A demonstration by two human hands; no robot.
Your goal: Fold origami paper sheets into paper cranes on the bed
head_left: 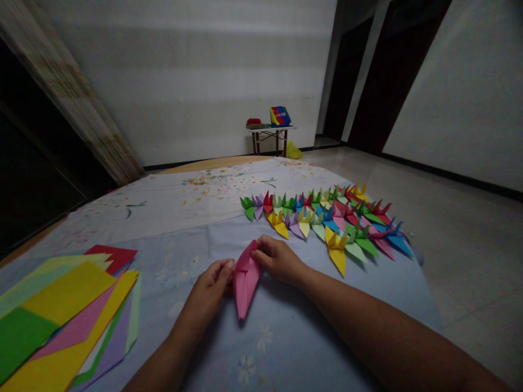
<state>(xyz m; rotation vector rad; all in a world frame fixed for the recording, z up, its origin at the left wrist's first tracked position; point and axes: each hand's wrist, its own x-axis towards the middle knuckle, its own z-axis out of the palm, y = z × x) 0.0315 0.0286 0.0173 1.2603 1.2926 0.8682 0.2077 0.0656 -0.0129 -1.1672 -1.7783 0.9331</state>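
We hold the pink folded paper [245,277] between both hands on the pale blue floral cloth [286,337], its long point aimed toward us. Our left hand [210,286] pinches its left edge with thumb and fingertips. Our right hand [280,258] pinches the upper tip, fingers curled close. Paper cranes [327,218] lie in rows just beyond the right hand, and a fanned stack of coloured paper sheets [61,310] sits well apart to the left. We judge the risks small but real: uneven pressure from the two pinches could skew a crease or tear the thin tip, and the soft cloth gives little backing. A careless right wrist could knock the nearest cranes.
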